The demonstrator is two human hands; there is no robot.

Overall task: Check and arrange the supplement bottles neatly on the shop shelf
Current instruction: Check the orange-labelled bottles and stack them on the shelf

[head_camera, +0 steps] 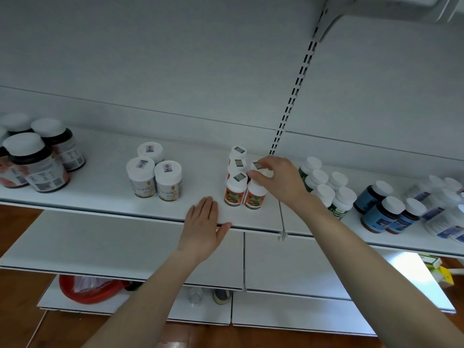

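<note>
On the white shelf (108, 194) stand several orange-labelled bottles with white caps (234, 189) in a tight cluster at the middle. My right hand (278, 179) grips the cap of the front right orange bottle (254, 197), fingers curled over its top. My left hand (203, 227) rests flat on the shelf's front edge, fingers straight, just left of the cluster. Three white bottles with pale labels (154, 175) stand further left.
Dark bottles with white caps (37, 159) sit at the far left. Green-labelled bottles (329, 189), blue ones (384, 209) and clear ones (442, 209) fill the shelf to the right. Lower shelves (113, 247) lie below; a red item (88, 290) and yellow box (444, 277) rest near the floor.
</note>
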